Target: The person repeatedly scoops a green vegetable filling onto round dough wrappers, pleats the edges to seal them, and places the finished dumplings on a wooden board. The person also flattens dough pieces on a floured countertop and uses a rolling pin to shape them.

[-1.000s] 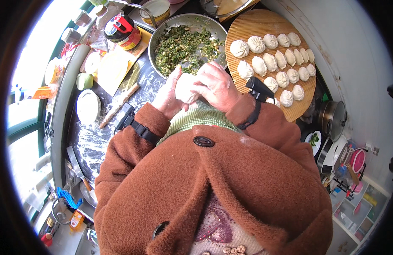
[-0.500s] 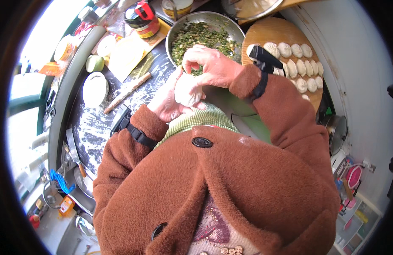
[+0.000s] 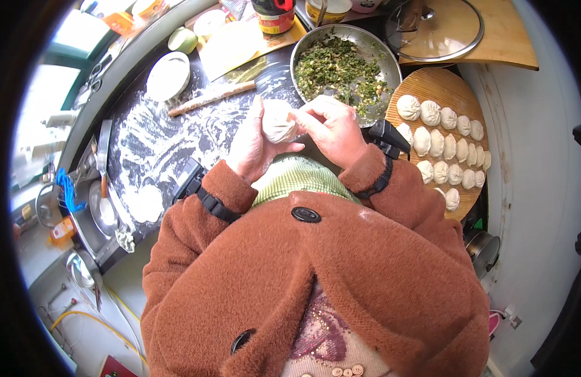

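A pleated white dough bun rests in my left hand, whose fingers and thumb cup it from the left and below. My right hand pinches the bun's right edge between thumb and forefinger, the other fingers curled in. Just beyond my hands is a metal pan of chopped green filling. A floury rolling pin lies on the dark worktop to the far left of my left hand. On the right, a round wooden board carries rows of shaped buns and dumplings.
Flour is spread over the dark worktop. A white bowl, a green vegetable piece and a long knife lie leftward. At the back are a dark jar and a glass lid over a wooden board.
The view has shifted, showing more of the bun board and worktop. My right hand has drawn back from over the pan to the bun's right side, and the bun's pleats now show.
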Demonstrator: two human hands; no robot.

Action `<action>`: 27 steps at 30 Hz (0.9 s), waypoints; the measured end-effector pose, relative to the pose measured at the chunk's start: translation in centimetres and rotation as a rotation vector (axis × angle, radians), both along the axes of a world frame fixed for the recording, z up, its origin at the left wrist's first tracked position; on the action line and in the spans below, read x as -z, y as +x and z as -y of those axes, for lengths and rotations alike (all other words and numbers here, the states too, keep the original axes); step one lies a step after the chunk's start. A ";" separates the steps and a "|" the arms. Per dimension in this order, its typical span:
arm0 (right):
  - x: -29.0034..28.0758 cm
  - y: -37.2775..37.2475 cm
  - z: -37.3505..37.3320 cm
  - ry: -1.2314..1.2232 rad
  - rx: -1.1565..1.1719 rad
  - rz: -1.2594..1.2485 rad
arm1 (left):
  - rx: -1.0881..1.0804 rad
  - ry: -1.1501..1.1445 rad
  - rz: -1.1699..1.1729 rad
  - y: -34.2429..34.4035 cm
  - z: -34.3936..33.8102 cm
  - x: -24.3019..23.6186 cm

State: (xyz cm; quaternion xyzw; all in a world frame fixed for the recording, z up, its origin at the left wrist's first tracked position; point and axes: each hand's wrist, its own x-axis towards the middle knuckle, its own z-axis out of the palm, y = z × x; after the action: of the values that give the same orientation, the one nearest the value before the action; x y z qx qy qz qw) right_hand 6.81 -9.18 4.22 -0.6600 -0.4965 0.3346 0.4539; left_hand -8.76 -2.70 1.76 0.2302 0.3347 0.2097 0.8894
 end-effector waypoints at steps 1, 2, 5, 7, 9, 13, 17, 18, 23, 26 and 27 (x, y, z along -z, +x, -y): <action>0.0 -0.3 0.0 -0.003 -0.014 0.040 | -0.031 0.023 -0.011 -0.2 0.4 0.1; -0.1 -0.6 0.0 -0.032 -0.007 0.027 | -0.044 0.058 -0.013 -0.5 0.6 0.2; -0.3 -1.3 -0.2 -0.119 -0.040 0.053 | -0.075 0.162 0.015 -1.2 1.0 0.4; -0.6 -2.3 -0.5 -0.092 -0.046 0.107 | -0.080 0.174 0.053 -2.0 0.7 0.5; -0.8 -3.7 -0.7 0.024 -0.072 0.286 | -0.085 0.176 0.067 -3.3 0.5 0.5; -1.2 -7.3 -1.8 0.254 -0.209 0.721 | -0.105 0.200 0.065 -6.8 -0.1 0.8; -1.4 -9.9 -2.2 0.252 -0.316 0.843 | -0.085 0.164 0.125 -10.0 -0.6 1.7; -1.3 -10.4 -2.4 0.257 -0.323 0.847 | -0.113 0.152 0.130 -10.4 -0.5 1.9; -0.3 -12.7 -3.2 0.244 -0.403 0.868 | -0.151 0.154 0.075 -12.8 -0.3 2.3; 0.3 -13.7 -3.6 0.330 -0.438 0.818 | -0.167 0.119 0.082 -13.6 -0.1 2.5; 0.6 -14.0 -3.8 0.368 -0.437 0.801 | -0.178 0.106 0.073 -13.8 -0.1 2.7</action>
State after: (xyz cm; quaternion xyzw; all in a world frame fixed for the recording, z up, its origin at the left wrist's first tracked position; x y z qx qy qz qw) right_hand -7.21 -5.41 3.63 -0.5258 -0.8099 0.0486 0.2556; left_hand -22.61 -2.64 -0.89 0.2387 0.3097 0.3135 0.8654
